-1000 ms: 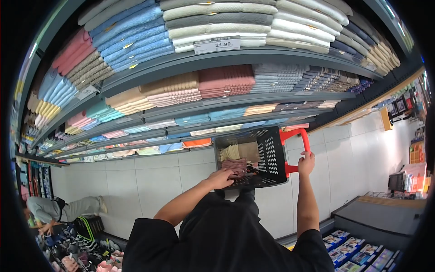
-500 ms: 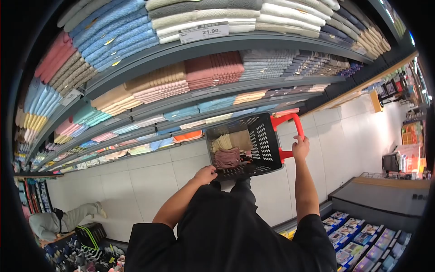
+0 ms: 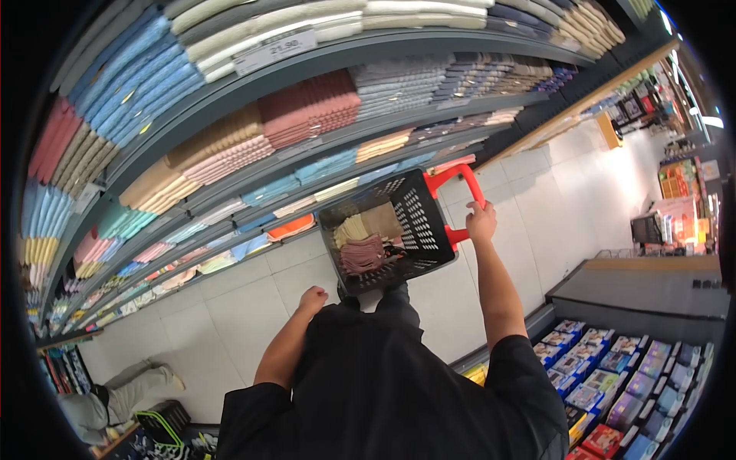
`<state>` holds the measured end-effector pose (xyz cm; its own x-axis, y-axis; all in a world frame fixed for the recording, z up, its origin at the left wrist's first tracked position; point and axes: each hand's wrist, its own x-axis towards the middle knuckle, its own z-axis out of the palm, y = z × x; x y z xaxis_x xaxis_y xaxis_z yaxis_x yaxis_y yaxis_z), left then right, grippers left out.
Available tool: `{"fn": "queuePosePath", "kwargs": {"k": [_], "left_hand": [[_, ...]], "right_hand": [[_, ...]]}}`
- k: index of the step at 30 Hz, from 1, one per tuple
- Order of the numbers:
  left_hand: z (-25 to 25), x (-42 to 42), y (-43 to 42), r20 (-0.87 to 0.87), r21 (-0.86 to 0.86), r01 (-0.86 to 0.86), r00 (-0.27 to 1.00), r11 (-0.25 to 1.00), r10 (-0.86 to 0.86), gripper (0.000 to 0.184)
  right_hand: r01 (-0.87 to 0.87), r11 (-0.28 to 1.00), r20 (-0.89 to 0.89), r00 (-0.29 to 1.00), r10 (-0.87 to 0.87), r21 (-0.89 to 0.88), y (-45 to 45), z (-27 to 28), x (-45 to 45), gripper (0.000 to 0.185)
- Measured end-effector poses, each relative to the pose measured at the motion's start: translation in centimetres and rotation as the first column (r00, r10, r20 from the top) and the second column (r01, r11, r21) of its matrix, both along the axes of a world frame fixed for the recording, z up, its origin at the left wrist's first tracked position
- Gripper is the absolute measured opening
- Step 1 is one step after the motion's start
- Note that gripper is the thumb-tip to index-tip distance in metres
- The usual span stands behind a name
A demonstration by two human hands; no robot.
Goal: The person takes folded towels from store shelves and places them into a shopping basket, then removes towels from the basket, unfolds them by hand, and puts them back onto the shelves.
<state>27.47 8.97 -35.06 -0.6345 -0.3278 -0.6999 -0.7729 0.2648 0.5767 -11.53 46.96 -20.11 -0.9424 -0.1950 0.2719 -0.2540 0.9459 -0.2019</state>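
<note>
My right hand (image 3: 481, 220) is wrapped round the red handle (image 3: 469, 182) of a black basket cart (image 3: 429, 230). Inside the basket lie a pinkish-brown folded textile (image 3: 360, 254), a pale yellow one (image 3: 351, 228) and a beige one (image 3: 383, 220). To the left of the basket, apart from it, my left hand (image 3: 313, 299) hangs with its fingers curled in and nothing visible in them.
Shelves of folded towels (image 3: 307, 107) curve along the top and left. A tiled floor (image 3: 253, 307) runs below them. Another person (image 3: 126, 395) is at the lower left near a black and green basket (image 3: 163, 420). Boxed goods (image 3: 598, 376) fill a display at lower right.
My left hand has come off the textile in the basket and moved back to the left. The shelves have shifted left and tilted in view. My right hand stays on the handle.
</note>
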Motion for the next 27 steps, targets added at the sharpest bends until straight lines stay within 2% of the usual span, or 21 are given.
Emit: {"fn": "queuePosePath", "kwargs": {"k": [2,3,6,13,15,16,21,27], "left_hand": [[1.7,0.2,0.6,0.064,0.081,-0.117,0.992,0.990,0.112,0.033],[1.4,0.3,0.5,0.067,0.102,-0.111,0.992,0.989,0.105,0.029],[2.4,-0.2,1.2,0.069,0.202,-0.260,0.966,0.944,0.251,0.024],[4.4,-2.6,2.6,0.099,0.304,-0.251,0.968,0.919,0.231,0.023],[4.9,-3.4,3.1,0.128,0.342,-0.261,0.965,0.903,0.230,0.023],[5.1,-3.8,3.3,0.132,0.342,-0.232,0.971,0.910,0.198,0.022],[4.0,-5.2,4.7,0.125,0.340,-0.137,0.987,0.930,0.100,0.022],[4.9,-8.7,8.5,0.124,0.348,-0.348,0.938,0.871,0.325,0.021]], "right_hand": [[-0.003,1.000,-0.020,1.000,0.003,-0.012,0.1,-0.1,0.0,0.027],[0.017,1.000,0.017,1.000,-0.017,0.003,0.1,0.0,0.0,0.027],[0.042,0.999,0.055,0.998,-0.043,0.028,0.1,0.4,0.1,0.028],[-0.005,0.999,0.102,0.995,0.010,-0.048,0.6,1.1,0.3,0.027],[-0.012,0.998,0.210,0.977,0.026,-0.066,1.2,1.3,0.0,0.027],[-0.016,0.997,0.263,0.964,0.035,-0.076,1.6,1.4,-0.1,0.027],[-0.100,0.994,0.293,0.950,0.108,-0.044,3.2,0.4,-1.1,0.029],[-0.240,0.963,0.319,0.909,0.268,-0.125,4.8,0.1,-2.7,0.027]]}}
